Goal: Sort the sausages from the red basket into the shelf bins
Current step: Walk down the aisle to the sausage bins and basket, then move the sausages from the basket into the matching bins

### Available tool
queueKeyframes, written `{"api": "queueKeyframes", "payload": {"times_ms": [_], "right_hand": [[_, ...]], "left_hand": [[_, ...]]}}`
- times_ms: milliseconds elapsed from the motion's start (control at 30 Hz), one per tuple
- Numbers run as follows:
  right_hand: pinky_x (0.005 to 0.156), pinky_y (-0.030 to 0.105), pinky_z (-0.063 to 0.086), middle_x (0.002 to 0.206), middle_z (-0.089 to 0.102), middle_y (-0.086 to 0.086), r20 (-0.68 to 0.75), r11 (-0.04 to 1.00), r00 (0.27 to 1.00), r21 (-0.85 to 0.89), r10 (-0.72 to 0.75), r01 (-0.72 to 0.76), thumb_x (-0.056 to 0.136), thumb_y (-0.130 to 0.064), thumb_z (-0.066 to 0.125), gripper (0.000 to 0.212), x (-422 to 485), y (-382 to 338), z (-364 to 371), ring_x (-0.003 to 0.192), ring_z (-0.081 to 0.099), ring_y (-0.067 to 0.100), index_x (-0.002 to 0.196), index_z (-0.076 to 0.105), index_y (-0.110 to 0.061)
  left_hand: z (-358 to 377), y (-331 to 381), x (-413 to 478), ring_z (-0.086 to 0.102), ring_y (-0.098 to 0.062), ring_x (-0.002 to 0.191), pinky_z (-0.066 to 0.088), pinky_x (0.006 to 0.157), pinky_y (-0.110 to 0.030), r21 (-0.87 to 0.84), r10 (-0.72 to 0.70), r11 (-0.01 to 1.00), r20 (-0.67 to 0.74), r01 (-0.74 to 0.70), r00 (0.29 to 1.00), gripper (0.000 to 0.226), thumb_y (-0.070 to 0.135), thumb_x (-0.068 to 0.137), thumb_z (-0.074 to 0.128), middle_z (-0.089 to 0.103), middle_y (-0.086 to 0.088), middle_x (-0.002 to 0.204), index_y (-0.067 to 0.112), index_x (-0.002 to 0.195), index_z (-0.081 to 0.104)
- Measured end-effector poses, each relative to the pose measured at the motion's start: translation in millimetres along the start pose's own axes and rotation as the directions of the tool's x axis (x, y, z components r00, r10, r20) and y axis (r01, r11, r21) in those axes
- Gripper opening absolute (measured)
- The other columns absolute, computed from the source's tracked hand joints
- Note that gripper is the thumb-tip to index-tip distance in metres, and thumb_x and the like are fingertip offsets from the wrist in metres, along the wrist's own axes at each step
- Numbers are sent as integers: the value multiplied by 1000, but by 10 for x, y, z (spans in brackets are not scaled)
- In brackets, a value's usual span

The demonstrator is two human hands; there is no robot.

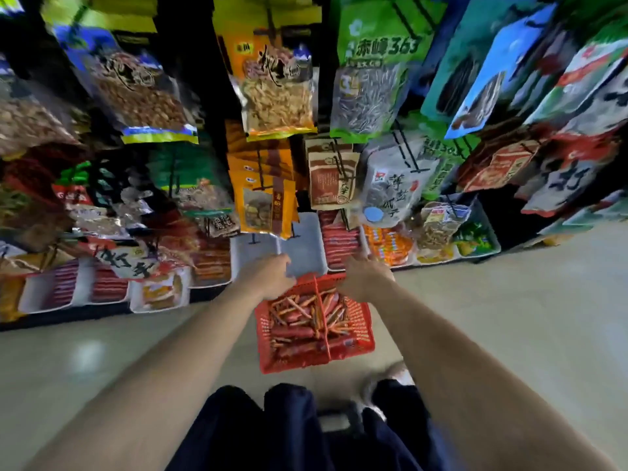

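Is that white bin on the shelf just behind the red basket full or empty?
Empty, as far as it shows: the white bin has a bare pale bottom, while the red basket holds sausages.

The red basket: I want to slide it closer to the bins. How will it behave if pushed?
The red basket will probably slide easily on the smooth floor. Heaped sausages likely make it fairly heavy, unlikely to tip.

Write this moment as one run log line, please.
left hand: over basket rim | right hand: same | sausages: in basket | white bin: looks empty

Shop aisle: hanging snack bags (278,93) above stocked shelf bins (339,246).
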State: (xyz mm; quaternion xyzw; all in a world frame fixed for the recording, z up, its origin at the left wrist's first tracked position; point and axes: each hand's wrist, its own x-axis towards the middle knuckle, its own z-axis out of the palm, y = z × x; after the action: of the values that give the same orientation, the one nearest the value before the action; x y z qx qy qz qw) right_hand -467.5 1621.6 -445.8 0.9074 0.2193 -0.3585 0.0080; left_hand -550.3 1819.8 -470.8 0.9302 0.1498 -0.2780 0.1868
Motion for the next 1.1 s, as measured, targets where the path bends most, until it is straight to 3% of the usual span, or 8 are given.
{"api": "queueKeyframes", "payload": {"times_ms": [100,200,433,533,667,900,1100], "right_hand": [[106,50,39,153,34,11,3,997,999,-52,-50,50,84,-61,56,75,955,484,521,136,38,37,144,37,-21],[103,48,44,148,40,13,-4,998,999,-41,-46,46,82,-45,65,68,1815,889,1203,132,42,38,141,41,-22],[103,50,43,145,41,17,-22,1000,1000,18,-20,20,83,-43,65,70,3028,1288,2577,134,39,41,141,42,-12],[104,51,44,144,43,17,-78,995,997,95,-13,21,77,-49,63,76,3115,1299,2918,132,42,41,142,42,-14],[101,50,46,138,48,18,-67,985,998,174,15,-3,78,-51,63,67,2839,1264,3239,127,47,42,134,49,-18],[99,46,45,138,48,18,-122,987,991,140,-62,79,86,-47,57,57,2402,1097,3525,125,49,42,134,50,-17],[105,47,42,141,47,16,-111,991,991,108,-71,83,82,-49,60,67,2324,1372,3781,129,45,41,142,46,-22]], "left_hand": [[824,100,742,60,-31,110,51,88,-40,-30,-68,997,-4,68,998,38,43,90,58,61,-7,122,19,119,59],[1668,8,1452,60,-31,114,50,92,-38,-49,-143,989,-14,142,990,40,40,87,62,62,-8,124,19,121,61],[3003,-660,2342,59,-29,119,46,92,-34,-49,-185,982,-86,181,979,43,42,89,62,60,-9,130,20,125,58],[3224,-901,2342,59,-28,118,48,92,-35,-53,-207,978,-148,201,967,43,41,90,60,61,-8,130,23,128,57],[3443,-972,2013,61,-26,114,49,92,-34,-140,-204,973,-165,182,965,39,42,88,62,64,-4,124,23,121,62],[3643,-754,1707,54,-24,124,46,100,-38,-125,-69,992,-285,34,956,47,40,92,59,54,-1,135,22,135,52],[3794,-167,1856,40,-23,134,41,108,-43,51,161,987,-359,-153,919,56,42,91,55,45,2,144,24,143,46]]}}
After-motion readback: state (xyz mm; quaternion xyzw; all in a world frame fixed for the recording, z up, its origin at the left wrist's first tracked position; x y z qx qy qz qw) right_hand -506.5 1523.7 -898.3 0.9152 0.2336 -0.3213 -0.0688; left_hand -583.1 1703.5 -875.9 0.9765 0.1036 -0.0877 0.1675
